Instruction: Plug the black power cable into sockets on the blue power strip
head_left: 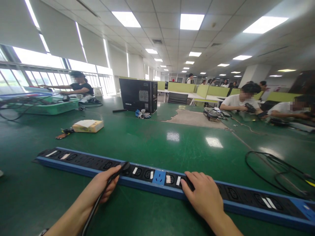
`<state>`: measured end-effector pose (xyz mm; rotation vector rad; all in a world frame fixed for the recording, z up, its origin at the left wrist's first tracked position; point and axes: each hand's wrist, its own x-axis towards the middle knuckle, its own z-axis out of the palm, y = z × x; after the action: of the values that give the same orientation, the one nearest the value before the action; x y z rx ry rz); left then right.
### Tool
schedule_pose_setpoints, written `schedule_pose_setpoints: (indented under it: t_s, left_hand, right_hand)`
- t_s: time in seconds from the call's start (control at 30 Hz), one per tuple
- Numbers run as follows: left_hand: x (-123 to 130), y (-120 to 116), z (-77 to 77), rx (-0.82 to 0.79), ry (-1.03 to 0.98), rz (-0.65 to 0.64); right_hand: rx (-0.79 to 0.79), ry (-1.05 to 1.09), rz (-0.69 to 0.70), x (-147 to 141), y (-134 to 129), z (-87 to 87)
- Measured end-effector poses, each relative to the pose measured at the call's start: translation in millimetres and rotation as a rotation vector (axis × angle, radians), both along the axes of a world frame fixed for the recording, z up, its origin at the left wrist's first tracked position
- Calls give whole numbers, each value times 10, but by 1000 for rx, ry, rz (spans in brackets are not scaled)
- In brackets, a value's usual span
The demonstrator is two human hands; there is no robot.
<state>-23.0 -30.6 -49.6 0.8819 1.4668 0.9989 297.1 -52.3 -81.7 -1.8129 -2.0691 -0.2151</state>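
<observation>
A long blue-and-black power strip [158, 177] lies across the green table in front of me, socket side up, with several white stickers on it. My left hand [108, 183] is closed around a black plug [125, 167], which is at the strip's sockets left of the middle; whether it is fully seated I cannot tell. Its black cable [98, 201] runs back under my left forearm toward me. Right of the blue socket, my right hand [203, 193] grips the power strip from above, fingers over the far edge and thumb on the near part. The sockets beneath this hand are hidden.
Beyond the strip stand a black computer case [137, 95], gloves [142, 114] and a yellow tissue pack [88, 126]. Green baskets [57, 107] hold cables at left. A black cable coil [275, 167] lies right. Co-workers sit at the far left and right.
</observation>
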Motion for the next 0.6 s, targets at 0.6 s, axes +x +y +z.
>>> schedule_pose_setpoints:
  t_s: [0.6]
  left_hand:
    - [72, -8, 25, -98, -218, 105]
  right_hand:
    - [-10, 26, -7, -19, -3, 9]
